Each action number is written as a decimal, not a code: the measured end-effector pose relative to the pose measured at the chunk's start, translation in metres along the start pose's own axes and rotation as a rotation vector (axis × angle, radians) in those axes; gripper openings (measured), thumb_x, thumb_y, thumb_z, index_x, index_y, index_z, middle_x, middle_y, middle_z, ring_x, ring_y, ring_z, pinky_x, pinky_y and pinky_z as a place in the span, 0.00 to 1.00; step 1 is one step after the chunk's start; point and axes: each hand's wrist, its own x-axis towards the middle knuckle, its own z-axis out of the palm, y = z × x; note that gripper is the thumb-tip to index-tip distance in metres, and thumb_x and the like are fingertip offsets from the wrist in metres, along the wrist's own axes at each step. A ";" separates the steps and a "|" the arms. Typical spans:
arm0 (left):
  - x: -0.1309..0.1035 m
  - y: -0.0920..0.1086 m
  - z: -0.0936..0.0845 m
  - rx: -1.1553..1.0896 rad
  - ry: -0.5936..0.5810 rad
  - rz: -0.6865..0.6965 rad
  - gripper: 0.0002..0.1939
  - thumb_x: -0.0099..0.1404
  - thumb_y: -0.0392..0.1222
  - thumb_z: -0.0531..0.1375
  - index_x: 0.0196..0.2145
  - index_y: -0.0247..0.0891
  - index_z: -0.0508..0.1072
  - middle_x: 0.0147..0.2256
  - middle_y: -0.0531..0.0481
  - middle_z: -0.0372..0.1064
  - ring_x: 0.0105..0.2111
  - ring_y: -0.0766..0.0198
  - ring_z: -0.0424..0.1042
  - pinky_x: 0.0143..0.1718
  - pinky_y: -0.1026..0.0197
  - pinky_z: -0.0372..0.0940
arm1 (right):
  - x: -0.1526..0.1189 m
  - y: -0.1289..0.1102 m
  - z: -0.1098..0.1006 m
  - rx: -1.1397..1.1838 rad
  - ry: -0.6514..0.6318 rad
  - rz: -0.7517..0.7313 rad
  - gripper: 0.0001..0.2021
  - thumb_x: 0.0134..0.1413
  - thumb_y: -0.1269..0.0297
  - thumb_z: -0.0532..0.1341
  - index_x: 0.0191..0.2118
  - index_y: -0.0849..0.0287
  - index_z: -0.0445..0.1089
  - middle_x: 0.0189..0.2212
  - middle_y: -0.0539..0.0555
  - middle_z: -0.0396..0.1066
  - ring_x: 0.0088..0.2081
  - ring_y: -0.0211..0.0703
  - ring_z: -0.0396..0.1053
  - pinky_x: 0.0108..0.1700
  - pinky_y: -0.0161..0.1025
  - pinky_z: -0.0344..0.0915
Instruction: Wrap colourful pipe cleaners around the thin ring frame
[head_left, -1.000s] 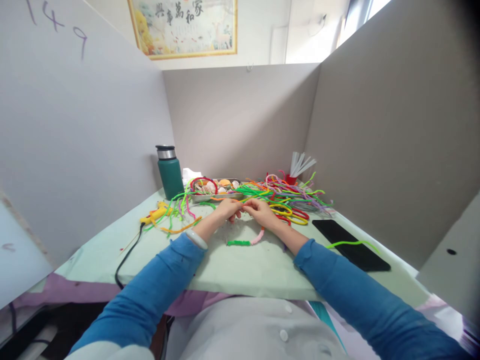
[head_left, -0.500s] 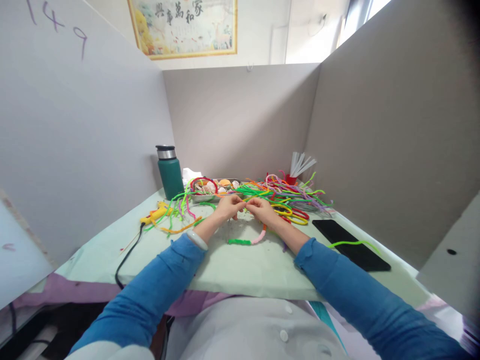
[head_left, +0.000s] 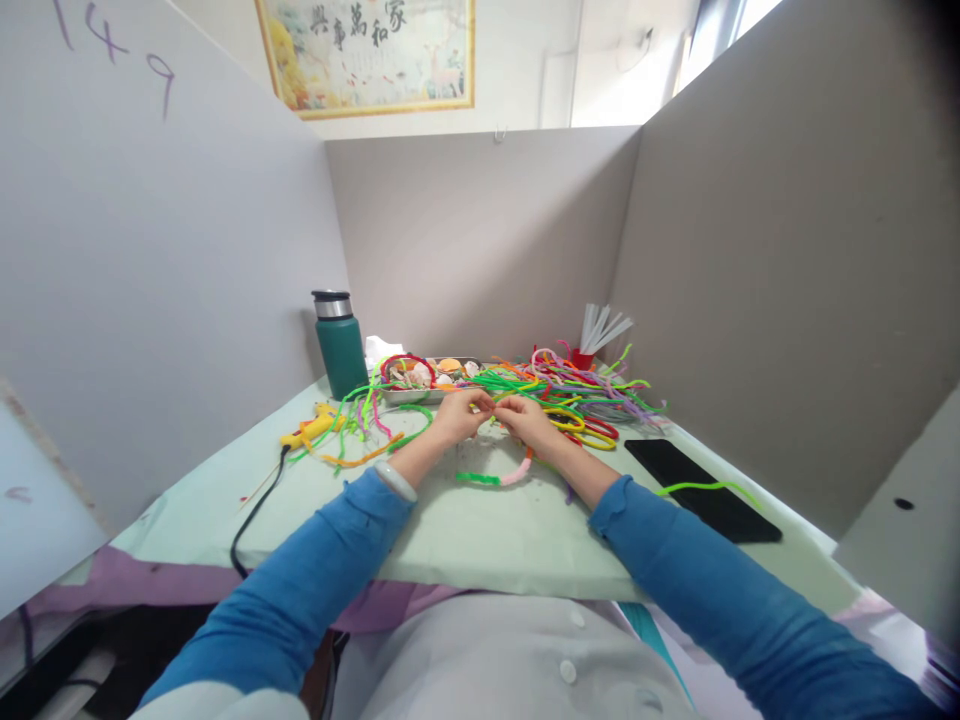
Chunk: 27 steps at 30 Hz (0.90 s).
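Observation:
My left hand (head_left: pixel 462 416) and my right hand (head_left: pixel 527 420) meet above the middle of the table, thumbs and fingertips pinched together. A curved pipe-cleaner piece with green, pink and orange sections (head_left: pixel 516 474) hangs below them. Its orange end runs up behind my right hand, and the green end points left. The small bit between the fingertips is mostly hidden by the fingers. Right behind my hands lies a tangled heap of coloured pipe cleaners (head_left: pixel 517 381).
A metal tray (head_left: pixel 397 397) of shells stands behind, with a green bottle (head_left: pixel 341 350) to its left. A yellow glue gun (head_left: pixel 311 427) with a black cord lies left. At right are a black phone-like slab (head_left: pixel 701 490) and a red cup (head_left: pixel 581 358) of white sticks. Grey partitions surround the table.
My hands have shifted only slightly, fingertips still together. The green end of the hanging piece has risen a little.

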 end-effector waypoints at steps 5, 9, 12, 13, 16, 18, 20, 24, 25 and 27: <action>-0.001 0.006 -0.002 0.069 0.012 -0.014 0.09 0.55 0.39 0.58 0.33 0.34 0.74 0.30 0.49 0.71 0.20 0.73 0.65 0.22 0.71 0.58 | 0.001 0.003 0.001 -0.010 -0.004 0.009 0.11 0.41 0.57 0.58 0.27 0.61 0.65 0.15 0.43 0.55 0.15 0.28 0.47 0.17 0.30 0.44; -0.001 0.005 -0.002 0.116 0.033 0.021 0.09 0.54 0.38 0.58 0.33 0.35 0.74 0.31 0.49 0.72 0.23 0.71 0.66 0.25 0.70 0.59 | 0.003 0.007 0.001 -0.026 -0.003 0.002 0.11 0.41 0.58 0.58 0.27 0.62 0.65 0.15 0.44 0.56 0.16 0.28 0.47 0.17 0.30 0.44; 0.000 0.002 -0.001 0.156 0.057 0.066 0.08 0.54 0.37 0.58 0.32 0.36 0.74 0.31 0.50 0.72 0.27 0.69 0.68 0.29 0.70 0.60 | 0.003 0.008 0.001 -0.038 0.003 0.001 0.11 0.42 0.58 0.58 0.27 0.61 0.66 0.15 0.44 0.56 0.16 0.28 0.48 0.18 0.30 0.45; 0.000 0.001 -0.001 0.170 0.063 0.085 0.08 0.54 0.37 0.58 0.32 0.36 0.74 0.31 0.50 0.72 0.28 0.69 0.68 0.30 0.69 0.60 | 0.003 0.008 0.001 -0.039 0.007 0.003 0.10 0.42 0.58 0.58 0.27 0.61 0.66 0.15 0.44 0.56 0.15 0.28 0.48 0.18 0.30 0.45; 0.001 -0.003 0.000 0.203 0.073 0.124 0.08 0.54 0.36 0.58 0.32 0.37 0.74 0.30 0.50 0.72 0.30 0.68 0.68 0.32 0.68 0.60 | 0.002 0.007 0.001 -0.032 0.009 0.009 0.09 0.42 0.59 0.58 0.27 0.61 0.65 0.15 0.43 0.55 0.15 0.28 0.47 0.18 0.30 0.45; 0.001 -0.004 0.001 0.221 0.074 0.129 0.08 0.54 0.36 0.57 0.33 0.37 0.74 0.30 0.51 0.72 0.30 0.68 0.68 0.32 0.68 0.59 | 0.002 0.006 0.001 -0.026 0.003 0.013 0.09 0.42 0.59 0.57 0.27 0.61 0.65 0.14 0.43 0.54 0.15 0.29 0.47 0.18 0.30 0.45; 0.001 -0.006 0.002 0.234 0.078 0.128 0.08 0.54 0.36 0.58 0.33 0.37 0.73 0.30 0.51 0.72 0.29 0.68 0.68 0.31 0.68 0.59 | 0.001 0.005 0.001 -0.027 -0.008 0.017 0.09 0.42 0.59 0.57 0.27 0.61 0.65 0.14 0.43 0.53 0.15 0.29 0.47 0.18 0.30 0.45; 0.001 -0.006 0.002 0.257 0.075 0.132 0.08 0.54 0.37 0.58 0.33 0.37 0.73 0.30 0.51 0.72 0.29 0.68 0.68 0.31 0.68 0.59 | 0.002 0.005 0.001 -0.040 -0.007 0.023 0.08 0.41 0.60 0.56 0.25 0.60 0.64 0.13 0.43 0.52 0.15 0.29 0.47 0.18 0.31 0.45; 0.001 -0.006 0.002 0.260 0.073 0.138 0.08 0.54 0.37 0.58 0.33 0.38 0.73 0.30 0.51 0.72 0.29 0.68 0.68 0.31 0.68 0.59 | 0.003 0.006 0.001 -0.045 -0.003 0.026 0.08 0.41 0.61 0.56 0.25 0.60 0.64 0.13 0.43 0.52 0.15 0.30 0.47 0.18 0.31 0.45; 0.001 -0.006 0.002 0.260 0.073 0.154 0.08 0.54 0.38 0.58 0.33 0.38 0.73 0.30 0.51 0.72 0.28 0.68 0.68 0.31 0.68 0.59 | 0.004 0.007 0.001 -0.057 0.003 0.025 0.07 0.41 0.62 0.56 0.25 0.60 0.64 0.13 0.43 0.53 0.15 0.30 0.47 0.18 0.31 0.45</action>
